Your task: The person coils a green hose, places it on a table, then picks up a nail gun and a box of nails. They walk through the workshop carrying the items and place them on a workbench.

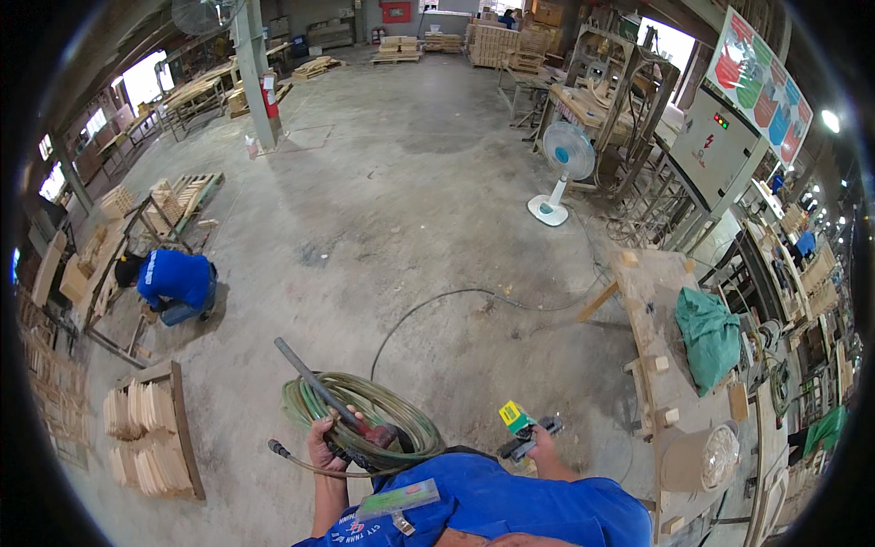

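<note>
My left hand (330, 448) is closed around a coiled greenish hose (406, 401), in front of my body. A dark grey tube (308, 372) with a red-and-black body (378, 434) lies across the coil in the same grip; its exact kind I cannot tell. One hose end with a dark connector (279, 448) sticks out to the left of the hand. Lower right of centre, my right hand (543, 447) grips a small yellow-and-green box (515, 417) together with a dark grey tool (521, 449). The fingers partly hide that tool.
A wooden workbench (638, 314) at right bears a green cloth bag (708, 342) and a plastic-wrapped roll (697, 458). A black cable (428, 301) crosses the floor. Beyond stands a fan (567, 155). Left are stacked wood pieces (146, 410) and a crouching person (178, 278).
</note>
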Demonstrator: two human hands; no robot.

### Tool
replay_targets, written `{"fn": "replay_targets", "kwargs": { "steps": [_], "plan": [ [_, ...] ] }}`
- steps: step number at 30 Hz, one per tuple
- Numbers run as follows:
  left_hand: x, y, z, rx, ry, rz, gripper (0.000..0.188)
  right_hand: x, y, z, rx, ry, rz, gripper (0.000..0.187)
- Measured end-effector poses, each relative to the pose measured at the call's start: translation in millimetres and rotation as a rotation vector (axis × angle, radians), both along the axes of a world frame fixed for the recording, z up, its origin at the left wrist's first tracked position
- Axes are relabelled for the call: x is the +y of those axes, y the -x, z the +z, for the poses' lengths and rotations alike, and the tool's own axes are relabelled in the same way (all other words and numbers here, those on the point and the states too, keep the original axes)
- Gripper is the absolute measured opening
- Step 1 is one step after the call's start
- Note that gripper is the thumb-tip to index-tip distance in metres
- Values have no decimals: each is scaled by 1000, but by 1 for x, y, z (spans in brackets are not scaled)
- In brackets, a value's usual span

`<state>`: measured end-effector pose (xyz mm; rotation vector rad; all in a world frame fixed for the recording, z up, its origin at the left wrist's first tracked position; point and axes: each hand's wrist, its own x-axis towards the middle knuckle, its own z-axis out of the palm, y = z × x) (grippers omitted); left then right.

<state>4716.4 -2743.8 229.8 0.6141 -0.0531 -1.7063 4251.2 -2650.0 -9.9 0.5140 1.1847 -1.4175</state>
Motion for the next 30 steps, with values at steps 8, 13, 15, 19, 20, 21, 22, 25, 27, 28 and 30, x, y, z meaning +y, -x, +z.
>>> {"fn": "replay_targets", "kwargs": {
  "steps": [8,13,15,19,20,21,22,25,27,28,30],
  "plan": [
    [-231,-23,-39,-1,13,-75,23,-236,-26,-4,-7,-13,-12,37],
    [-390,-65,-36,-3,23,27,23,-299,-71,15,769,-46,785,47],
    [-459,-76,-30,34,73,-74,25,-328,-85,21,410,-112,424,45],
    [-570,-89,-26,-25,-14,-170,27,-400,-119,25,326,-197,269,40],
    [-601,-84,-19,-55,6,-206,27,-413,-129,22,305,-199,235,39],
    [-626,-85,-19,-35,18,-240,31,-436,-135,20,295,-208,223,38],
    [-651,-85,-19,-41,10,-235,32,-460,-142,16,281,-216,218,37],
    [-729,-82,-38,-36,-21,-241,40,-534,-153,6,247,-254,194,34],
    [-784,-85,-46,-56,-67,-212,38,-590,-158,-4,232,-266,185,32],
    [-812,-84,-50,-63,-92,-197,36,-619,-158,-8,232,-270,183,31],
    [-874,-80,-49,-85,-61,-164,27,-688,-154,-17,255,-238,162,29]
  ]
}}
